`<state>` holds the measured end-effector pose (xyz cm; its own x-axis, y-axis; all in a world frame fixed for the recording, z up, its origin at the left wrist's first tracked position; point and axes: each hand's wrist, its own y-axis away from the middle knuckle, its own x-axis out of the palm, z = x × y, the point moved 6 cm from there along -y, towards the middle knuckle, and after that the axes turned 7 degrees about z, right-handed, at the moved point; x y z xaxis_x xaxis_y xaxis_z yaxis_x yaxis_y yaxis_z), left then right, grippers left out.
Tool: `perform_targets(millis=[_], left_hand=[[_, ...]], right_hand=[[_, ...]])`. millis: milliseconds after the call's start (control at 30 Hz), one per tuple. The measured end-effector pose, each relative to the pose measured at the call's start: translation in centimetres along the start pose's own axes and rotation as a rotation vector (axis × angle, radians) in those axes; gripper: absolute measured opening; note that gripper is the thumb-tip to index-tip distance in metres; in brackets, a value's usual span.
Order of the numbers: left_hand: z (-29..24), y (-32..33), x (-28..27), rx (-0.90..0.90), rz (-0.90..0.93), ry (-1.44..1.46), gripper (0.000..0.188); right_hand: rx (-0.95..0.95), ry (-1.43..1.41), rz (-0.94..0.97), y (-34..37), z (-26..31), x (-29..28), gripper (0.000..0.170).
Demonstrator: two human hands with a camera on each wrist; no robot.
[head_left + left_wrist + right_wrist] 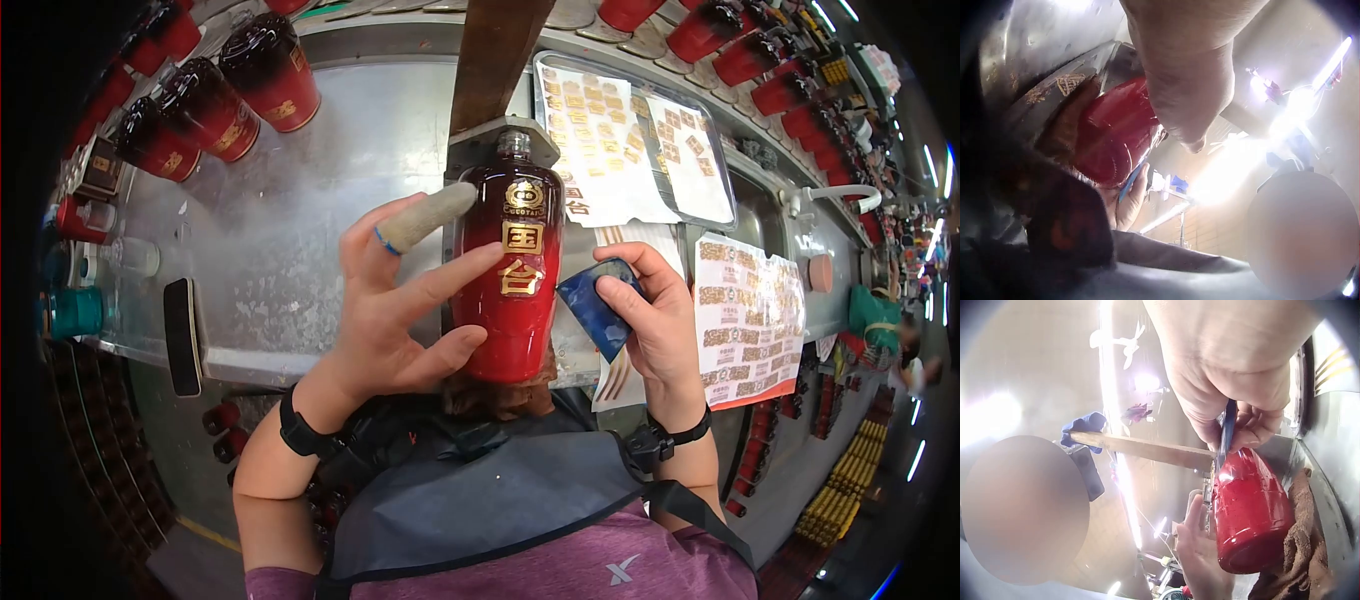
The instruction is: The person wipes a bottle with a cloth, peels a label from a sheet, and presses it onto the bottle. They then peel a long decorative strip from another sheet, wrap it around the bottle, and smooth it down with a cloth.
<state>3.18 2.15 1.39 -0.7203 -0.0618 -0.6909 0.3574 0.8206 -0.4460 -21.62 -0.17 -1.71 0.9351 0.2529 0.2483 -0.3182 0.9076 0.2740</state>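
Note:
A red bottle (510,345), dark at its neck, lies with gold characters facing up, its neck toward a metal bracket and its base on a brown cloth (500,398). The left hand (395,290) is at the bottle's left side, fingers spread; the index fingertip reaches the gold lettering, and a beige cover is on one finger. The right hand (655,320) pinches a blue flat scraper-like piece (598,308) between thumb and fingers, just right of the bottle. The right wrist view shows the bottle (1250,519) below the right hand (1235,375).
Several finished-looking red bottles (275,80) stand at the back left. A tray (728,205) with sheets of gold labels is at the back right, beside another label sheet (745,320). A dark flat object (182,335) lies at the left edge; a wooden post (492,70) rises behind the bottle.

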Motion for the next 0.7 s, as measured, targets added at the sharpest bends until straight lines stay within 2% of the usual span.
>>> perform_targets(millis=[67, 167, 400, 600, 700], left_hand=[[-0.5, -0.3, 0.3, 0.032, 0.086, -0.059, 0.048], [-0.4, -0.2, 1.1, 0.092, 0.100, -0.058, 0.047], [-0.6, 0.7, 0.9, 0.140, 0.022, -0.063, 0.043], [-0.1, 0.3, -0.6, 0.069, -0.043, -0.069, 0.039], [1.6, -0.6, -0.1, -0.069, -0.040, 0.150, 0.048]], right_hand=[[-0.003, 0.010, 0.009, -0.1, 0.0, 0.2, 0.028], [-0.021, 0.010, -0.010, -0.1, 0.2, 0.5, 0.028], [0.002, -0.025, -0.014, 0.1, -0.2, -0.2, 0.027], [-0.028, -0.005, -0.048, 0.1, 0.1, -0.1, 0.024], [-0.036, -0.018, -0.017, 0.0, -0.1, -0.2, 0.020]])
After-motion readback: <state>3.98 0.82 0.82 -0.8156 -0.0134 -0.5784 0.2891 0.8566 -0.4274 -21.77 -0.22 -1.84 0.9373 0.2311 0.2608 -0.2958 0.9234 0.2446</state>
